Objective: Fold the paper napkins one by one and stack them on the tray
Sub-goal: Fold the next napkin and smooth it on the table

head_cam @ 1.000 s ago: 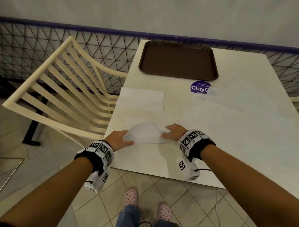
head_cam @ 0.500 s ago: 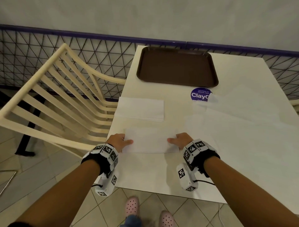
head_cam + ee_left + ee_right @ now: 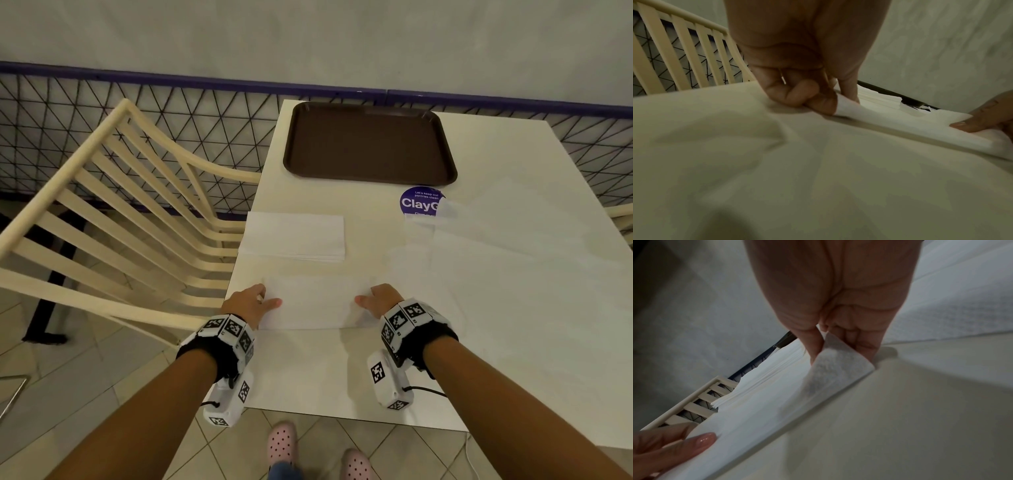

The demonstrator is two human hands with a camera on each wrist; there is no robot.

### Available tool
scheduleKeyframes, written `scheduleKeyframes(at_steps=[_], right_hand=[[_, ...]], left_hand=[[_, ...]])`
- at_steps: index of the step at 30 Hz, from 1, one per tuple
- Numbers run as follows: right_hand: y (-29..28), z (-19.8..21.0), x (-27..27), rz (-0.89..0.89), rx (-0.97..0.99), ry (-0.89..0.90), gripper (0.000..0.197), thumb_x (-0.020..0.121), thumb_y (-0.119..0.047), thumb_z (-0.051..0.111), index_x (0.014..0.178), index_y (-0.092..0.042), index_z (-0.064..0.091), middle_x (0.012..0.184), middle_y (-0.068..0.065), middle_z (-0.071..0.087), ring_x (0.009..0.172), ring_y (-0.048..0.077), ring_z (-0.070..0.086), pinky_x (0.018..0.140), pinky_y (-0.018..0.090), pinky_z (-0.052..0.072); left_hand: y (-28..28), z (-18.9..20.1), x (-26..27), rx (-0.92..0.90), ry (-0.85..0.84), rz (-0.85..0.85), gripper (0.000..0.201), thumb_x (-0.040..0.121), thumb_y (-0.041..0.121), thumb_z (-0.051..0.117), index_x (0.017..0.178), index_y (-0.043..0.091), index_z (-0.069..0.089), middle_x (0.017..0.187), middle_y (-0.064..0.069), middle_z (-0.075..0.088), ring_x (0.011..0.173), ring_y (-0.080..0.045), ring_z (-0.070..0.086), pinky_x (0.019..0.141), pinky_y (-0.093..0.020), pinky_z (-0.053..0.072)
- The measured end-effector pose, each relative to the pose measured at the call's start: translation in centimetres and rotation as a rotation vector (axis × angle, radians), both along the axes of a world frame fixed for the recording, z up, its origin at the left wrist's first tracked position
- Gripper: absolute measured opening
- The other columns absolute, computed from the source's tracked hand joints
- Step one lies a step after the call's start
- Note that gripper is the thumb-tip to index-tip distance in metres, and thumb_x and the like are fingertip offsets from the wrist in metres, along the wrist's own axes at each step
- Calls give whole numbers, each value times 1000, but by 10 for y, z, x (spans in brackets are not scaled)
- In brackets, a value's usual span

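Both hands are working one thin white paper napkin [image 3: 313, 303] lying flat on the cream table [image 3: 513, 308], near the front edge, just in front of the stack of white folded napkins [image 3: 294, 236]. The left hand [image 3: 248, 303] is pinching the napkin's left end, thumb on top and fingers curled under. The right hand [image 3: 378, 299] is pinching the right end the same way, with that corner lifting slightly off the table in the right wrist view. The dark brown plastic tray [image 3: 370, 144] is sitting at the far end of the table, well apart from the hands, with nothing visible on it.

Judging the step as folding this sheet. To do it well: keep both ends moving together so the edges are lining up, avoid tugging sideways since the paper looks like it tears easily, then press the crease flat before carrying it to the tray.

Hard to make out: whether the sheet is already folded once, since the layers at its near edge are blurring together. White sheets are spreading over the table's right side and partly covering the round purple sticker [image 3: 419, 202]; their edges and number are unclear. Fingertips under the napkin are hidden.
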State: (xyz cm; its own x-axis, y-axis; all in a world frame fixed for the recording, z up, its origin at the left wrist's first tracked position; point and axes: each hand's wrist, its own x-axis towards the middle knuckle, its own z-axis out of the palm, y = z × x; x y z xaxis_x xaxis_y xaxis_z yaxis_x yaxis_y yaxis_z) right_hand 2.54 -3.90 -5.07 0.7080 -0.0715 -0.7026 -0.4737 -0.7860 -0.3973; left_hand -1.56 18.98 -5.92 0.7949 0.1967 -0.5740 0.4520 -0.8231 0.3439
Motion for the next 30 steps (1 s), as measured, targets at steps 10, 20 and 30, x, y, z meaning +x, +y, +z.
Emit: scheduleKeyframes(at_steps=[10, 20, 30], right_hand=[[2, 1, -2, -29, 0, -12, 59, 95, -28, 50, 144, -2, 30, 151, 13, 32, 139, 27, 33, 112, 30, 28], [4, 1, -3, -51, -18, -28, 57, 95, -25, 51, 143, -1, 31, 150, 14, 33, 139, 28, 33, 111, 30, 28], [7, 3, -7, -40, -28, -37, 55, 96, -23, 50, 143, -2, 31, 151, 12, 32, 139, 26, 32, 111, 29, 27]], left_hand=[[1, -6, 1, 5, -50, -3, 47, 93, 50, 43, 121, 12, 45, 108, -12, 66, 81, -21, 50, 73, -26, 37], [-1, -8, 4, 37, -37, 22, 38, 91, 51, 46, 91, 13, 39, 63, 0, 45, 76, -24, 50, 69, -28, 35], [-21, -2, -4, 388, -412, -242, 53, 74, 36, 75, 119, 20, 52, 108, -6, 52, 86, -21, 59, 66, -29, 48]])
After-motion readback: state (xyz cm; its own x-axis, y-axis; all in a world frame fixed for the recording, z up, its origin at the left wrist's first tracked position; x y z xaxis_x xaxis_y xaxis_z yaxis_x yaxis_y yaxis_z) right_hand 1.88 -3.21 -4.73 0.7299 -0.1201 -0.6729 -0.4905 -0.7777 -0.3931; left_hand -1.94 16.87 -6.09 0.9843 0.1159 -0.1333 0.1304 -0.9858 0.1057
